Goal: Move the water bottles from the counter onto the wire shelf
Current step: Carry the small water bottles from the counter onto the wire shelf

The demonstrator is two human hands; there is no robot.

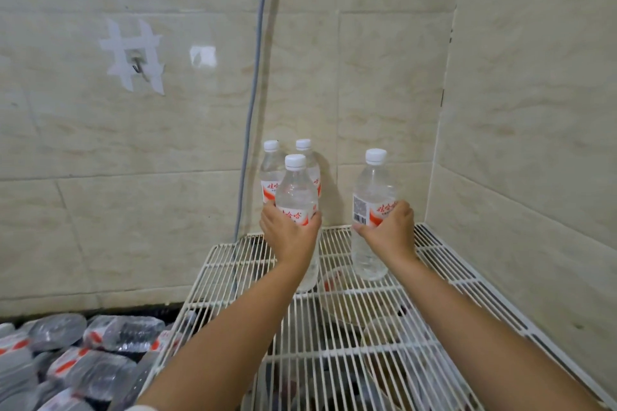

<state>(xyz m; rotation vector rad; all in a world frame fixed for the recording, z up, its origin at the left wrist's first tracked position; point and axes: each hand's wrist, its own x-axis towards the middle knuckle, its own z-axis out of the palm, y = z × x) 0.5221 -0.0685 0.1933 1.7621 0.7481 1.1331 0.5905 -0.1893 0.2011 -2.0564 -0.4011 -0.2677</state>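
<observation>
Glossy beige tiled walls (367, 77) meet in a corner behind a white wire shelf (450, 280), whose near edge runs out of the bottom of the view and whose far edge sits against the tiles. Nearest, off the shelf's left edge and lower down, lie shrink-wrapped packs of bottles (83, 364) with red-and-white labels, all on their sides, long axes roughly level. Through the wires of the shelf, dim objects show beneath, too blurred to name. Two bare forearms reach forward over the shelf. The left hand (288, 235) is wrapped around the label of a clear water bottle (297, 190), fingers curled behind it and thumb at the right side; this bottle stands upright, white cap up, with its base at the shelf near the middle of the far half. The right hand (389, 228) grips a second bottle (374, 183) at its label from the right side; it too is upright with cap up, its base on or just above the wires toward the far right corner. Behind the left-hand bottle, at the far edge, two more bottles (272, 167) stand upright side by side, close to it. A grey cable (255, 77) runs down the wall to the shelf's far left corner, and a taped hook (137, 65) sits on the left wall.
</observation>
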